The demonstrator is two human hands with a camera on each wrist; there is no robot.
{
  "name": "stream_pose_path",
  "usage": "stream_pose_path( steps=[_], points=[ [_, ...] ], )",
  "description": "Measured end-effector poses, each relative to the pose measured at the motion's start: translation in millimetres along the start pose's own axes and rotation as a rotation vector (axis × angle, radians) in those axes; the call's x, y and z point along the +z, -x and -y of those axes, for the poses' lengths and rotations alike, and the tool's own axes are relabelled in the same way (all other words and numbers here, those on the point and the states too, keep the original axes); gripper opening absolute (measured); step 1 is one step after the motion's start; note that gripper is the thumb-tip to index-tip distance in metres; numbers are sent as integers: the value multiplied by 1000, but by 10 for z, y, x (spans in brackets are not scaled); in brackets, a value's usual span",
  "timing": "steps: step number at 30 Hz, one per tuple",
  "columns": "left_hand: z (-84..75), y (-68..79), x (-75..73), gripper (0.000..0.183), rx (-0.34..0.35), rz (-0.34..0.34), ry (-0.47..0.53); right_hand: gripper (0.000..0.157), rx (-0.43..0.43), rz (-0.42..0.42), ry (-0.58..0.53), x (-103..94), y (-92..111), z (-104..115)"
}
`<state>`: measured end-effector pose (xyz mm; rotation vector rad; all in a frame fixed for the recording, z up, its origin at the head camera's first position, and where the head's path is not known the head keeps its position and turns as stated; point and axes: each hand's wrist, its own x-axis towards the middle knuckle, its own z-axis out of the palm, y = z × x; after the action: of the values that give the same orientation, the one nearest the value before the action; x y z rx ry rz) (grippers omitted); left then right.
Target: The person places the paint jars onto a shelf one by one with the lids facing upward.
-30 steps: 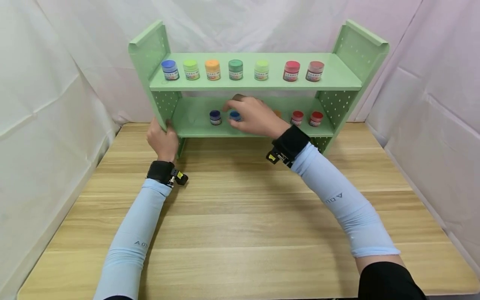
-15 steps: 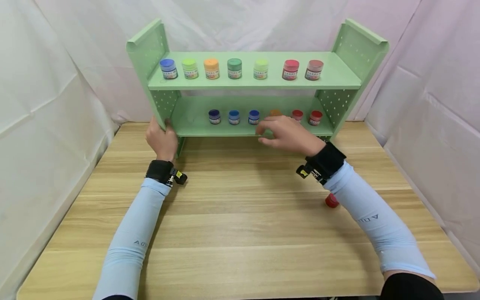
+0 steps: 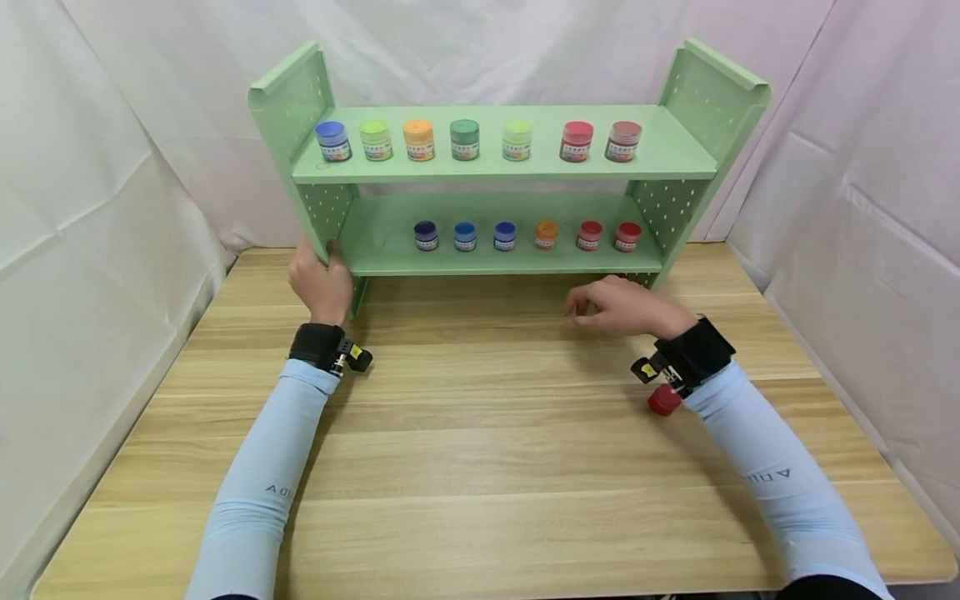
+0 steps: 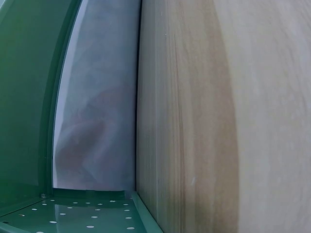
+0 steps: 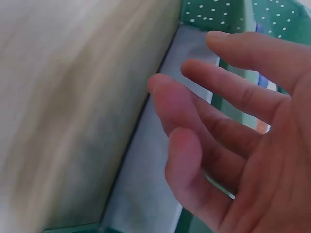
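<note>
My left hand (image 3: 322,282) grips the left side panel of the green two-tier shelf (image 3: 495,271); the left wrist view shows only the shelf's underside and the table. My right hand (image 3: 618,307) is in front of the shelf's lower right part, above the table, its fingers loosely bent around nothing. In the right wrist view the fingers (image 5: 233,92) are spread apart. A red-lidded paint jar (image 3: 663,400) lies on its side on the table, partly behind my right wrist. On the lower tier stand small jars with dark blue (image 3: 426,236), blue, orange (image 3: 546,235) and red lids (image 3: 627,237).
The upper tier holds a row of larger paint jars, from a blue one (image 3: 333,142) at left to a brownish-red one (image 3: 623,142) at right. White cloth (image 3: 97,167) hangs behind and beside the wooden table (image 3: 480,467).
My right hand has drawn back from the lower tier, moving right and toward me, uncovering the blue and orange jars. The red jar on the table has come into sight. My left hand stays put.
</note>
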<state>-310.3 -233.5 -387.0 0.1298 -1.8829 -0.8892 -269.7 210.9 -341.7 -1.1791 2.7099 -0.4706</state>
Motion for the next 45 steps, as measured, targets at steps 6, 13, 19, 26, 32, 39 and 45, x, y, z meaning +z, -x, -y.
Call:
stream_pose_path(
  steps=[6,13,19,26,32,39,45],
  points=[
    [21,5,3,26,0,-1,1,22,45,29,-87,95,164,-140],
    [28,12,-9,25,1,4,-5,23,126,97,-197,108,348,-232],
    [19,-6,-30,26,27,-2,-13,28,147,189,-273,106,492,-337],
    [30,-5,-24,27,3,-4,3,34,161,216,-237,58,636,-435],
    [27,-4,-30,27,0,-2,1,31,221,302,-301,8,701,-405],
    [18,-2,-17,27,-6,4,5,39,326,419,-336,24,721,-350],
    [14,4,4,26,-2,9,-3,39,367,458,-396,68,712,-351]
  ],
)
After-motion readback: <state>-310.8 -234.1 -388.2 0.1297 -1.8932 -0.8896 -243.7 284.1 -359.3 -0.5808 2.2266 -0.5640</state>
